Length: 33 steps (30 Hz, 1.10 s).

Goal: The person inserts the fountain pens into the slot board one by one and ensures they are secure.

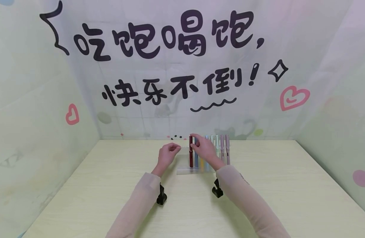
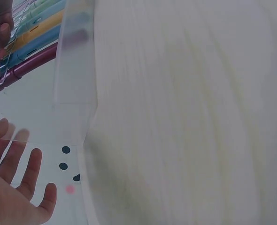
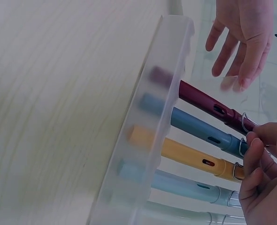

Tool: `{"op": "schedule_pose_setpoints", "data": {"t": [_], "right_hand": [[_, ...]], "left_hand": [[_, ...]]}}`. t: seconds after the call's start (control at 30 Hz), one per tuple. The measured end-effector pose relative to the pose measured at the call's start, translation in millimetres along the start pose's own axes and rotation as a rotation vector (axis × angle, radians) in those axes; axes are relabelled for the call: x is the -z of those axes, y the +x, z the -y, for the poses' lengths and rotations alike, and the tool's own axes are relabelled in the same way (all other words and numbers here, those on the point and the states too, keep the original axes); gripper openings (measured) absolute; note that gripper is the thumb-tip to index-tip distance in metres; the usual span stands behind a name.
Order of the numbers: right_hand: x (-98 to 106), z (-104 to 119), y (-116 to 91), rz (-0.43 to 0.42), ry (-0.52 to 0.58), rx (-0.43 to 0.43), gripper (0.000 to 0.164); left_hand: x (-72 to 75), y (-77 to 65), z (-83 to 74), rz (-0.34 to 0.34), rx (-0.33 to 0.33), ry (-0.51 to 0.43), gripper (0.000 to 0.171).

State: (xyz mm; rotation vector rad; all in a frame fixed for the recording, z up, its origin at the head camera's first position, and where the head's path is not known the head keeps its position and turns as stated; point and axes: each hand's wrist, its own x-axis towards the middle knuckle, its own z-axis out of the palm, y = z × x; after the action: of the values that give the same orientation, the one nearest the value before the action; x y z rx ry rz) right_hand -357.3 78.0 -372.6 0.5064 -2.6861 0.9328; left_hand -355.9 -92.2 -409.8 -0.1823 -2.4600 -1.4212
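A clear pen stand point(image 1: 183, 171) holds a row of upright pens with wire clips, near the back wall. With my right hand point(image 1: 205, 148) I pinch the dark red pen point(image 1: 191, 160) by its cap, at the row's left end. In the right wrist view, the lower end of that maroon barrel point(image 3: 202, 101) sits behind the stand's frosted front lip point(image 3: 169, 37). My left hand point(image 1: 167, 154) pinches the left edge of the stand's clear back panel between thumb and index finger; its other fingers point(image 2: 33, 171) are spread.
Right of the red pen stand a blue pen point(image 3: 199, 126), a yellow pen point(image 3: 190, 157), a light blue pen point(image 3: 190, 184) and several paler ones, with purple pens point(image 1: 228, 148) at the far end. A printed wall sheet point(image 1: 176, 125) hangs behind the wooden table point(image 1: 111, 185).
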Motion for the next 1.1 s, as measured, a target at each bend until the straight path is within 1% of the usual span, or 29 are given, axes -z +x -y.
{"op": "schedule_pose_setpoints", "data": {"t": [0.13,0.23,0.37,0.43,0.67,0.83,0.97,1.1], "right_hand": [[1,0,0,-0.008,0.004,0.008,0.045],[3,-1,-1,-0.031,0.014,0.012,0.045],[9,-3,-3,-0.067,0.040,0.029,0.042],[13,-6,-5,-0.067,0.049,0.031,0.040],[24,-20,-17,-0.075,0.088,0.052,0.032],[32,-33,-24,-0.104,0.080,0.063,0.030],[39,-42,-28,-0.154,0.065,0.080,0.029],[49,-45,-31,-0.208,0.063,0.104,0.027]], "left_hand": [[-0.4,0.2,-1.1,0.000,0.003,0.006,0.015],[-0.4,0.0,-1.7,-0.001,0.001,0.010,0.015],[0.2,-0.4,-2.0,0.000,-0.009,0.016,0.016],[0.3,-0.4,-1.8,0.001,-0.007,0.017,0.017],[0.5,-1.2,-2.6,0.005,-0.013,0.009,0.016],[1.2,-2.4,-4.6,0.019,0.002,0.009,0.016],[2.5,-2.6,-6.1,0.029,0.018,0.014,0.016],[3.2,-2.6,-5.2,0.041,0.007,0.008,0.017]]}}
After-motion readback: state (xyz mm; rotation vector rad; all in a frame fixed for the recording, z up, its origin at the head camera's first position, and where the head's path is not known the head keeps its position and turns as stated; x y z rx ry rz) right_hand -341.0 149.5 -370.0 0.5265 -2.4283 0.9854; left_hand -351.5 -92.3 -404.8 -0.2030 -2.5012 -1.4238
